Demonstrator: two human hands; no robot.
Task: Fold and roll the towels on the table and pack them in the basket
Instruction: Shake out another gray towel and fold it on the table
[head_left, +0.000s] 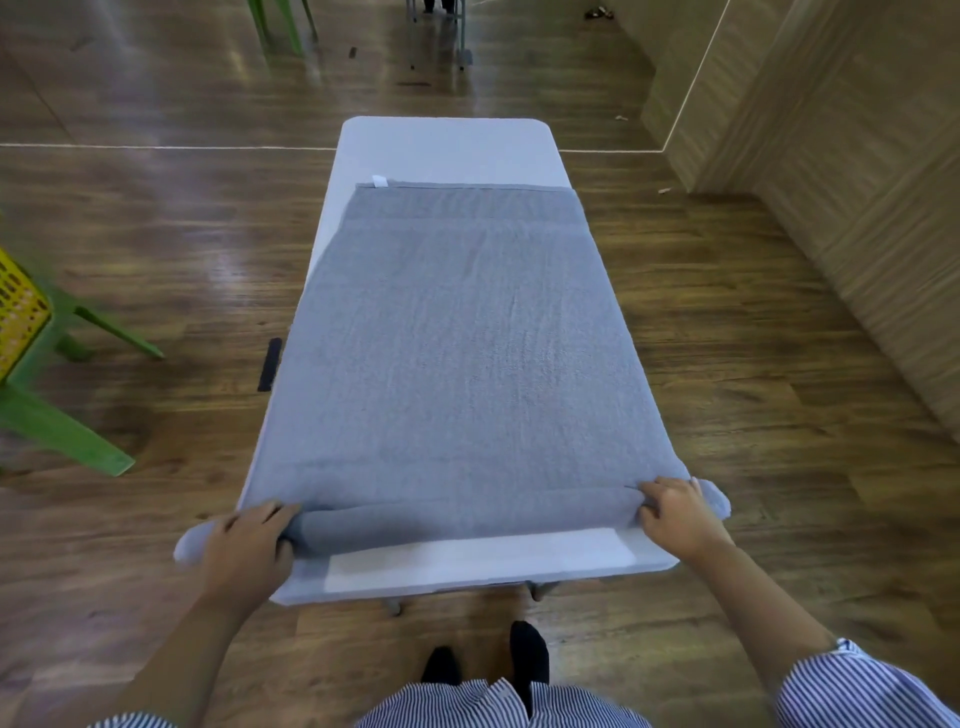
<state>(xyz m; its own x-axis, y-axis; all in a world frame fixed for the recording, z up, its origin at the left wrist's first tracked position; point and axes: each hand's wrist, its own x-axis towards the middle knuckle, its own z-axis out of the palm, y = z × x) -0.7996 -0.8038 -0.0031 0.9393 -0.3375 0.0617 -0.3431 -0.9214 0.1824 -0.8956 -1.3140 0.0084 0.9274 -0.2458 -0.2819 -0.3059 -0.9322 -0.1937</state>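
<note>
I see the grey terry towel (457, 353) spread along the narrow white worktop (447, 143), centre frame, its near end rolled up. My left hand (249, 545) and right hand (675, 519) each have their grip curled round an end of that roll. Yellow slatted basket (18, 312) at left edge.

Glossy wood-plank floor (727, 338), wood-panelled wall (857, 182) at right, green chair (62, 415) at left.

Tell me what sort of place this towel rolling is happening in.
Probably a large indoor hall or work room, not a home. It has a wide wood-look floor with a white line across it, wood-panelled walls, a folding table standing alone, and a green chair off to the side.
</note>
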